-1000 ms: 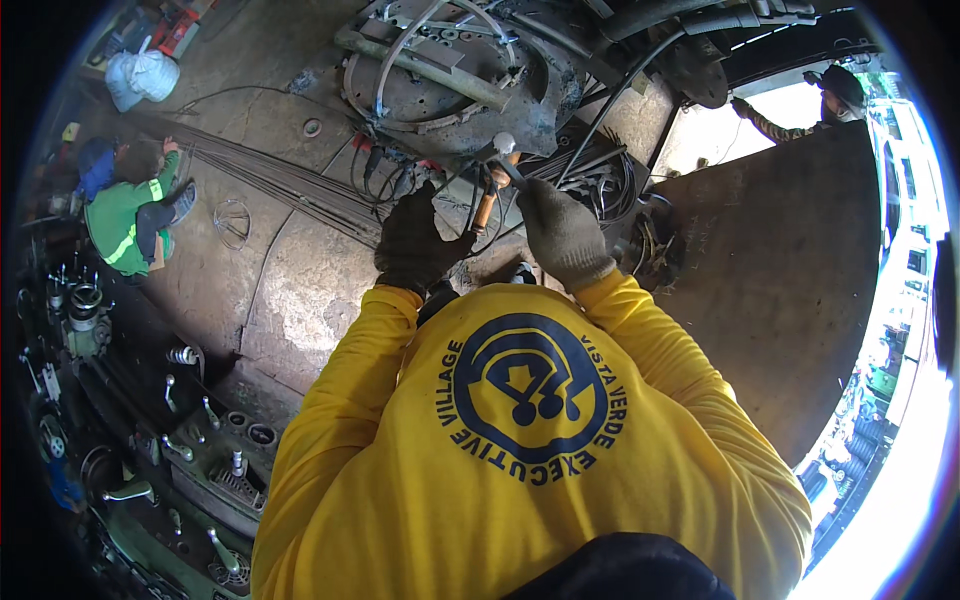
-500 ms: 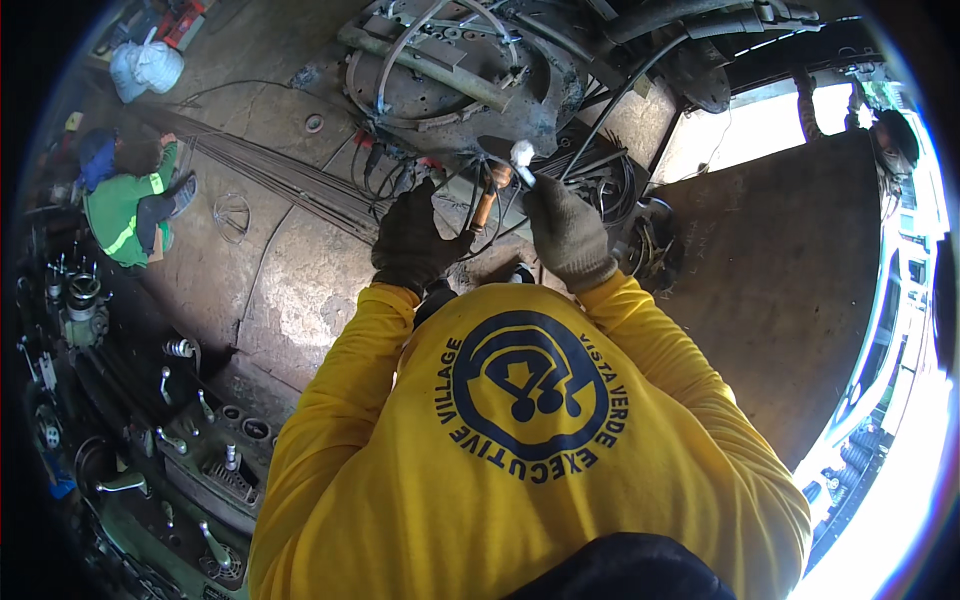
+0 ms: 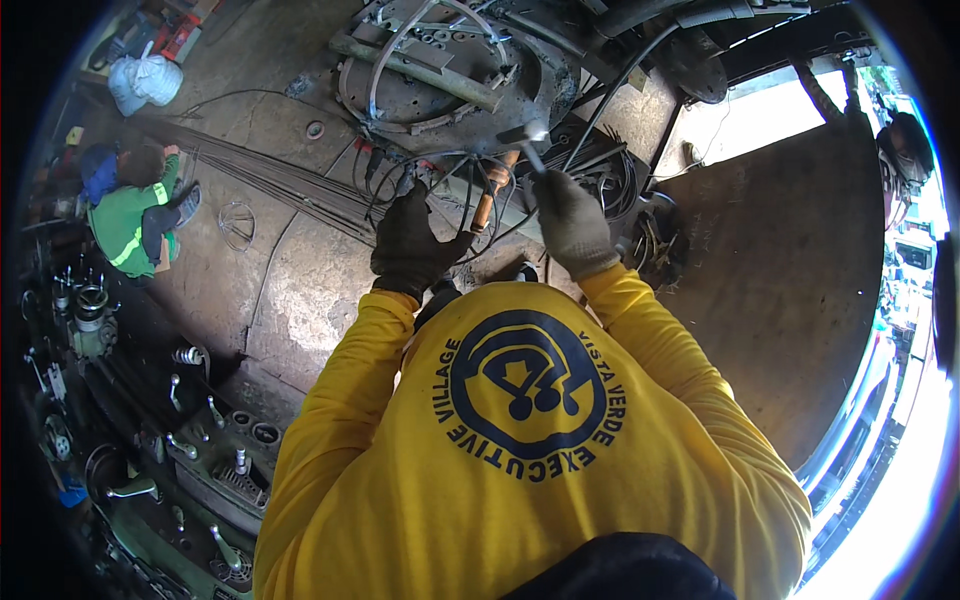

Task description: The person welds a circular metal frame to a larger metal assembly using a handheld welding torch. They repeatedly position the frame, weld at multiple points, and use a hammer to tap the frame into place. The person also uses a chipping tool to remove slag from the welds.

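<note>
My right hand (image 3: 573,222), in a grey-brown work glove, is closed round the handle of a hammer (image 3: 533,134). The pale hammer head is up at the edge of a dark round metal plate (image 3: 455,135). To the left, my gloved left hand (image 3: 410,243) has its thumb spread away from the fingers. The fingertips reach toward dark cables below the plate and are partly hidden, and I see nothing held there. Between my hands an orange-brown cylindrical handle (image 3: 487,200) stands tilted among the cables, close to my left thumb.
Long thin rods (image 3: 270,180) lie on the floor at left, near a wire frame (image 3: 236,225). A person in green (image 3: 130,225) crouches beyond. Machine levers (image 3: 222,548) fill the lower left. A large brown sheet (image 3: 780,290) stands at right, with coiled cable (image 3: 620,185) beside it.
The hammer has shifted slightly right, its head now turned side-on at the plate's edge. My left hand stays nearly in place. The view has shifted a little.
</note>
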`<state>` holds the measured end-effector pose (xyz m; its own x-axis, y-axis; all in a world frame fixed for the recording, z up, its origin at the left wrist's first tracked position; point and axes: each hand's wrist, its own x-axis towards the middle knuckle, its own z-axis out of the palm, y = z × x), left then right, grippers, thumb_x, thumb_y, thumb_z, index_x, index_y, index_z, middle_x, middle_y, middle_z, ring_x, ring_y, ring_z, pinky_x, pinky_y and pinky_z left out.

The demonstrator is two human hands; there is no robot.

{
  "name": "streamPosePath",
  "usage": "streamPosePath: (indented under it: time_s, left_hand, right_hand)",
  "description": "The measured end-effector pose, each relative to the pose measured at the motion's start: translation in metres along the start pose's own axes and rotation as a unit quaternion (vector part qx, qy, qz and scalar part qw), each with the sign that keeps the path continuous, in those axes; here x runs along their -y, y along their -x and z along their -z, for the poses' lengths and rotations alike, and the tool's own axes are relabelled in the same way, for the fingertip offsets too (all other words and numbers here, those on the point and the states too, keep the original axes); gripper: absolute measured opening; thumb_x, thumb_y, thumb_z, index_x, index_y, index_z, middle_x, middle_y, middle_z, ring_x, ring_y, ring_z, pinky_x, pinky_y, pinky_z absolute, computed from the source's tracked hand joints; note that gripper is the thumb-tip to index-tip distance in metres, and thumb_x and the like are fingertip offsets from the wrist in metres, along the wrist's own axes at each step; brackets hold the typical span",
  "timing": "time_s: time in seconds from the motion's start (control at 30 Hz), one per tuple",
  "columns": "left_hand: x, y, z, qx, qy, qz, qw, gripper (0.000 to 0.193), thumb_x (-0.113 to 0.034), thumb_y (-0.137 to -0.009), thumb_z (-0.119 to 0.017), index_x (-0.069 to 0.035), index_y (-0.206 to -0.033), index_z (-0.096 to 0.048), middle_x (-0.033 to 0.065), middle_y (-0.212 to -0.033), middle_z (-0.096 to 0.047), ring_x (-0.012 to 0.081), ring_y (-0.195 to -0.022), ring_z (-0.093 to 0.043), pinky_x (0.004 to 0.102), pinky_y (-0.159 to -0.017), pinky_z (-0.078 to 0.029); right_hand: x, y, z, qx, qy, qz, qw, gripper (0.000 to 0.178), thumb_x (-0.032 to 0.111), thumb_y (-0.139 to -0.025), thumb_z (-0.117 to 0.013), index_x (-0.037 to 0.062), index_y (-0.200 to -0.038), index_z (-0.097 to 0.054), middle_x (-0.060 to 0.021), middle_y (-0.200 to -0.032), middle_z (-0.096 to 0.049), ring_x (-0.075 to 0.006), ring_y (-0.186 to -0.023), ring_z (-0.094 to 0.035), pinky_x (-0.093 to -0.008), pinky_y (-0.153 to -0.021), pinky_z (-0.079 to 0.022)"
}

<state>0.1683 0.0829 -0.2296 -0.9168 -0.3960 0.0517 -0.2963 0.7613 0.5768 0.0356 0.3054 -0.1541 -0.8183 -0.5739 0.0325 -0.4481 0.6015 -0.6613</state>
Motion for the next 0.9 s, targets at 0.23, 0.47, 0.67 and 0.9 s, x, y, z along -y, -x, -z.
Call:
streamPosePath:
  time_s: [0.23,0.47,0.67,0.9]
  left_hand:
    - [-0.031,0.015,0.057,-0.071,0.029,-0.082,0.994,0.116,-0.035,-0.064,-0.103,0.012,-0.154,-0.046,0.0246,-0.130,-0.064,0.0372,-0.115,-0.070,0.0458,-0.099,-0.060]
    - [-0.056,0.012,0.105,-0.148,0.054,-0.147,0.976,0.122,-0.035,-0.063,-0.106,0.020,-0.152,-0.044,0.0226,-0.121,-0.067,0.0342,-0.113,-0.072,0.0422,-0.095,-0.061]
    - [-0.075,0.012,0.125,-0.123,-0.045,-0.151,0.980,0.125,-0.040,-0.059,-0.107,0.018,-0.151,-0.046,0.0186,-0.112,-0.067,0.0291,-0.102,-0.069,0.0427,-0.089,-0.059]
    - [-0.078,0.017,0.128,-0.138,-0.041,-0.184,0.972,0.135,-0.038,-0.057,-0.108,0.019,-0.157,-0.036,0.0203,-0.119,-0.065,0.0298,-0.106,-0.067,0.0418,-0.095,-0.057]
  right_hand:
    - [-0.043,0.028,0.008,-0.051,-0.159,-0.193,0.967,0.027,0.029,-0.110,-0.064,0.0034,-0.116,-0.070,-0.0168,-0.085,-0.072,-0.0306,-0.077,-0.073,-0.0424,-0.072,-0.055]
    - [-0.056,0.052,-0.003,-0.071,-0.244,-0.248,0.935,0.029,0.029,-0.110,-0.063,0.0015,-0.117,-0.070,-0.0113,-0.084,-0.068,-0.0195,-0.072,-0.066,-0.0368,-0.068,-0.053]
    - [-0.048,0.047,-0.006,-0.109,-0.196,-0.181,0.958,0.030,0.030,-0.110,-0.063,0.0008,-0.114,-0.069,-0.0148,-0.084,-0.071,-0.0228,-0.070,-0.069,-0.0391,-0.069,-0.055]
    - [-0.049,0.048,-0.007,-0.063,-0.227,-0.238,0.942,0.033,0.032,-0.109,-0.064,0.0000,-0.117,-0.070,-0.0124,-0.085,-0.071,-0.0197,-0.074,-0.069,-0.0372,-0.071,-0.055]
